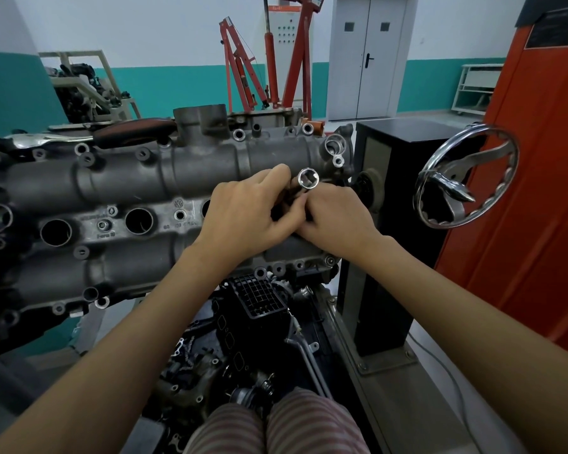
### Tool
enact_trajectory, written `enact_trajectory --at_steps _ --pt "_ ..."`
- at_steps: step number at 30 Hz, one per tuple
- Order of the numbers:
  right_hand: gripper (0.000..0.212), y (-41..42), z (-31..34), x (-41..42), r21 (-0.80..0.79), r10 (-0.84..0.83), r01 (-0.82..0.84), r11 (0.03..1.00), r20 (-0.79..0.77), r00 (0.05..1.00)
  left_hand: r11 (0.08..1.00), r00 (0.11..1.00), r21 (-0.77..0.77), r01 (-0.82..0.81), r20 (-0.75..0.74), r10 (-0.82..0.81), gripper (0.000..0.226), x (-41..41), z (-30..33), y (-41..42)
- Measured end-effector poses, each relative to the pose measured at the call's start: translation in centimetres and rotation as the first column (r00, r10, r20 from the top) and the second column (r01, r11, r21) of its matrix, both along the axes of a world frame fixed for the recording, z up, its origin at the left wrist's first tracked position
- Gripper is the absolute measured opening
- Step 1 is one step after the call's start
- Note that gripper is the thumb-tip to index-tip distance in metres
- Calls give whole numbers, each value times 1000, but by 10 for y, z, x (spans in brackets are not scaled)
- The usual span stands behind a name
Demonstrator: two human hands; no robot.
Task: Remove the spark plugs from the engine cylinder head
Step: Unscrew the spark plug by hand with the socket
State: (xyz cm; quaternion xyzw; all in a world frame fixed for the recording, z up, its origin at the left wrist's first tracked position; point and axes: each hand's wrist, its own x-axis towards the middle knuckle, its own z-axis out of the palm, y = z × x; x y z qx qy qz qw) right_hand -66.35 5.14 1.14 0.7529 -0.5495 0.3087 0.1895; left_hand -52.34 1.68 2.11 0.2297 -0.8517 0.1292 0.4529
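Note:
The grey cylinder head (pixel 128 178) lies across the stand in front of me, with round spark plug wells (pixel 139 221) along its middle. Both hands meet over the right-hand well. My left hand (pixel 246 213) and my right hand (pixel 336 221) both grip a chrome socket tool (pixel 307 180), whose open hex end points up toward me. Its lower part is hidden between my fingers. No spark plug is visible.
A ratchet with a dark red handle (pixel 128 131) lies on the head's far left. A chrome handwheel (pixel 466 176) of the black stand sticks out at right, beside an orange cabinet (pixel 532 191). Loose engine parts (pixel 243 339) sit below. Red hoists stand behind.

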Motion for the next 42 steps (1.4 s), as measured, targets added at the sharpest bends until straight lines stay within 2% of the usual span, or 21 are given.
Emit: enact_trajectory --at_steps 4,10,15,18,22,25,29,33,39,42 --pt "47 -3 0 0 9 -22 21 1000 9 1000 1000 1000 4 -3 -2 3 35 -1 0 0" --pt "53 -5 -1 -1 30 -69 69 997 4 998 996 1000 -87 -15 -16 13 37 0 -3 -5" --pt "27 -5 -2 -2 33 -68 68 997 1 998 996 998 -92 -14 -55 9 46 0 -4 -6" --pt "21 -2 -2 -1 17 -38 38 999 14 999 998 999 -65 -18 -34 16 48 0 -3 -5" --pt "28 -1 -1 -1 21 -18 18 1000 -8 1000 1000 1000 -16 -25 -11 25 49 0 -2 -3" --pt "48 0 0 -1 17 -13 13 1000 -15 1000 999 1000 -23 -28 -14 28 40 -1 -1 -2" --pt "50 -2 -1 0 13 -29 28 1000 14 999 999 999 -38 -30 -18 29 31 -2 -2 -2" --pt "55 -4 -2 -1 24 -55 55 998 -1 998 998 998 -46 -52 -21 51 44 -1 -4 -7" --pt "26 -1 -1 0 -3 -29 29 1000 21 999 998 999 -36 -47 -13 47 50 0 -3 -7" --pt "28 0 0 -1 -6 -10 10 1000 11 1000 999 999 -16 -45 -8 45 50 0 -2 -5"
